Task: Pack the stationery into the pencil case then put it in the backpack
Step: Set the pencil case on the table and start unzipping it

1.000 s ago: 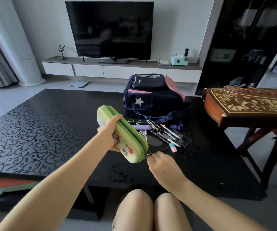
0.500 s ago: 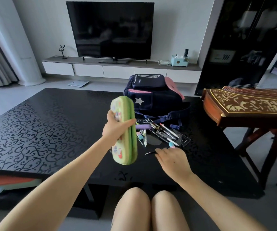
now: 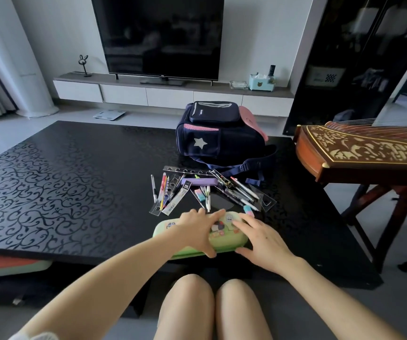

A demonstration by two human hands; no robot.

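Note:
The green pencil case (image 3: 165, 228) with stickers lies flat and closed on the black table (image 3: 62, 182), near its front edge. My left hand (image 3: 196, 233) spans the case, fingers over the far edge and thumb hooked round the near edge. On the case's right end rests my right hand (image 3: 258, 239), fingers spread on the lid and thumb at the near side. Just behind the case lies the loose stationery (image 3: 197, 190): pens, clear rulers, erasers and a purple box. The navy backpack (image 3: 212, 136) with a white star stands behind that, zipped.
A wooden zither (image 3: 359, 150) on a stand juts in at the right, close to the table's edge. A TV (image 3: 158, 35) and low cabinet are at the far wall. My knees are under the table's front edge.
My left hand has brought the pencil case down from upright in the air to flat on the table. My right hand has moved from the table onto the case's right end.

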